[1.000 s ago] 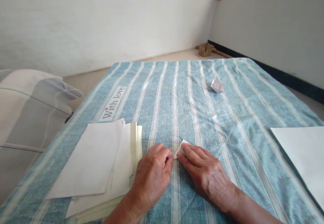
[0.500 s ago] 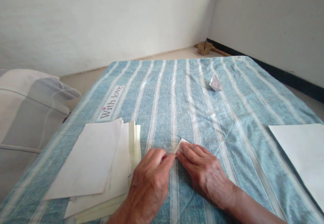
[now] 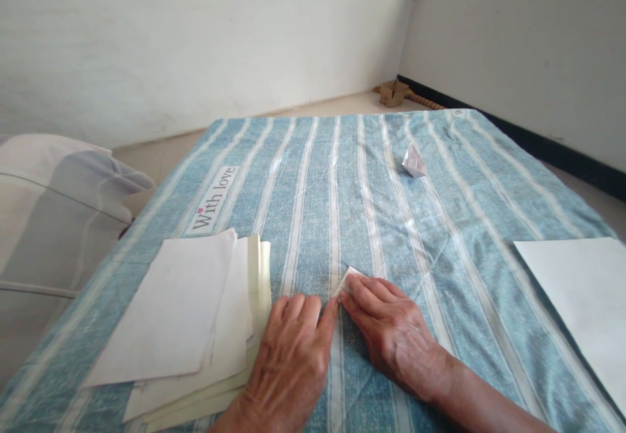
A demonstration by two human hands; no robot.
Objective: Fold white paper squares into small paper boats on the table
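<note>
A small piece of folded white paper (image 3: 349, 278) lies on the striped cloth, mostly covered by fingers. My right hand (image 3: 394, 325) presses it down from the right, its fingers together over the paper. My left hand (image 3: 296, 351) is on the left side, its outstretched digit touching the paper's left corner and the other fingers bent down towards the cloth. Only the paper's top corner and left edge show. Farther off stands a folded paper boat (image 3: 414, 161), touched by neither hand.
A blue cloth with white stripes (image 3: 317, 224) covers the table. To the left lies a stack of white and yellowish paper sheets (image 3: 166, 306); at the right edge is another white sheet (image 3: 577, 289). A draped cover (image 3: 53, 205) stands at far left, a cardboard box (image 3: 392, 94) on the floor behind.
My left hand has turned slightly, its bent fingers spreading a little to the left and down. My right hand and the folded paper stay about where they were.
</note>
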